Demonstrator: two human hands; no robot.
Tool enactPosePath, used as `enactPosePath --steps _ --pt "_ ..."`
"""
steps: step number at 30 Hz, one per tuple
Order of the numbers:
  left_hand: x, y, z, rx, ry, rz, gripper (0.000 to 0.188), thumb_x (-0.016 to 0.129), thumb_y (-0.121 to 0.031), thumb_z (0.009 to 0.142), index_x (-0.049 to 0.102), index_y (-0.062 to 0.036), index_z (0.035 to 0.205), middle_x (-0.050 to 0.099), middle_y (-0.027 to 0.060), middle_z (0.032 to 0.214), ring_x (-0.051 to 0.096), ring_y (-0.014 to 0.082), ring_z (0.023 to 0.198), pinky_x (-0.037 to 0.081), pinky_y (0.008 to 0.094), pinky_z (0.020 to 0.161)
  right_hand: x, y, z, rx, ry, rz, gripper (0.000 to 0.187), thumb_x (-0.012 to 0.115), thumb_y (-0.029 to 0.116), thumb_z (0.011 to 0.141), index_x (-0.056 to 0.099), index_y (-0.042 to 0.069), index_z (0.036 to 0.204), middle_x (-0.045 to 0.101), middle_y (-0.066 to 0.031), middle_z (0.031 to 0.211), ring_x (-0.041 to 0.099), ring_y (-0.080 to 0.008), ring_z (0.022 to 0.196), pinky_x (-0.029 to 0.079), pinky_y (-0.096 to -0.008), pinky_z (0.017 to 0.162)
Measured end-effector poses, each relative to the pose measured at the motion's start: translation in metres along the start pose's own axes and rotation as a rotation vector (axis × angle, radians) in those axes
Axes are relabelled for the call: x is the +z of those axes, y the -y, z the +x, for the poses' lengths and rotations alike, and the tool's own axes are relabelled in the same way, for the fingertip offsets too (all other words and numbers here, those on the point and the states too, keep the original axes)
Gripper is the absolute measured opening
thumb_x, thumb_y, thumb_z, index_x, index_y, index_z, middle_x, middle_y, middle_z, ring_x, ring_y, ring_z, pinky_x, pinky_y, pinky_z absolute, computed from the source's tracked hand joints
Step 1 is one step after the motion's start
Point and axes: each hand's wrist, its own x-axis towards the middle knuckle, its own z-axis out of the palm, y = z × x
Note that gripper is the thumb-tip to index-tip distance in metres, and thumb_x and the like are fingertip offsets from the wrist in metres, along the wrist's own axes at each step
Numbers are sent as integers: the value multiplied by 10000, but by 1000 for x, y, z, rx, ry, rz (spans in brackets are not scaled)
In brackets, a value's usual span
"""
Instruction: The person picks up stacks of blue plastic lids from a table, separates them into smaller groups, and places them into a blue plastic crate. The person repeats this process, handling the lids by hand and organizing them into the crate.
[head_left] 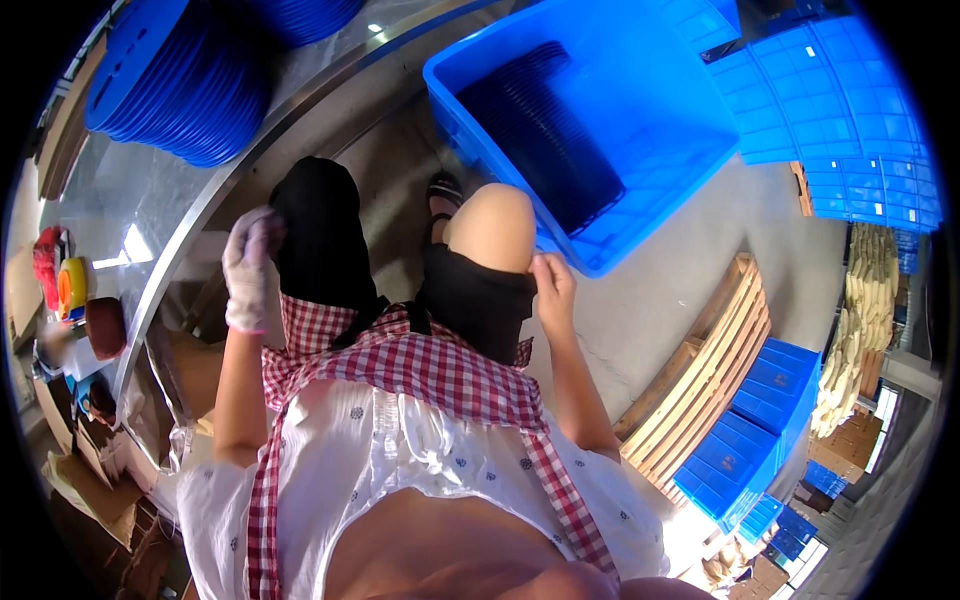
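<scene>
My left hand (250,270), in a pale glove with a purple tint at the fingers, is beside my left knee. Motion smears its fingertips, and I make out nothing in it. Black cloth covers that knee (315,215). On the other leg, the black trouser leg (475,300) sits above my bare right knee (495,225). My bare right hand (555,290) is closed at the outer edge of this cloth, with thumb and fingers pinched together at its hem. A red-and-white checked apron (420,370) lies across my lap.
Ahead stands a large blue bin (660,120) holding a row of dark ribbed pieces (545,140). Stacked blue discs (185,90) rest on the metal-edged table (180,235) at left, near a yellow tape roll (70,285). Wooden pallets (705,370) and blue crates (730,450) are at right.
</scene>
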Motion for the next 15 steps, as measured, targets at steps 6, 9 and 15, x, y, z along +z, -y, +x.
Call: enactPosePath --steps 6,9,15 --pt "-187 173 -125 -790 179 677 321 493 -194 988 594 22 1203 645 139 1084 616 216 1004 491 309 869 44 28 49 -51 34 -90 234 566 132 936 553 21 1142 543 -176 1245 533 -309 1132 414 -378 973" --pt "-209 175 -188 -1168 300 695 329 496 -205 986 591 19 1207 644 139 1079 616 215 994 493 309 857 74 69 85 -198 167 -296 457 636 173 883 509 49 1304 466 -203 1373 464 -379 1254 380 -436 1043" --pt "-181 145 -201 -1410 284 581 344 503 -227 981 585 12 1215 643 137 1067 617 213 972 495 310 834 126 86 144 -428 514 -481 440 789 255 662 699 99 1063 559 -112 1276 520 -328 1211 436 -469 981"
